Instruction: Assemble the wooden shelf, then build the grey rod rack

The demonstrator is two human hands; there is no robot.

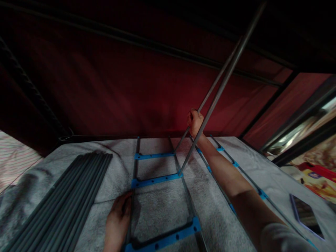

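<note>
My right hand [194, 122] is closed round a thin grey tube [208, 92] that slants up to the right. A second grey tube [223, 83] stands nearer, its lower end at the right end of a blue connector [157, 180]. That connector belongs to a ladder-like frame of grey tubes lying on the grey cloth [162, 206]. Another blue connector [154, 156] lies farther back, and one more [168, 239] is close to me. My left hand [119, 218] rests at the frame's left tube, fingers curled against it below the middle connector.
Several grey tubes [65, 199] lie side by side at left. A second frame with blue connectors [262, 194] is under and beyond my right forearm. A phone [307, 216] and a red-yellow packet [320, 182] lie at right. Dark red fabric [126, 87] hangs behind.
</note>
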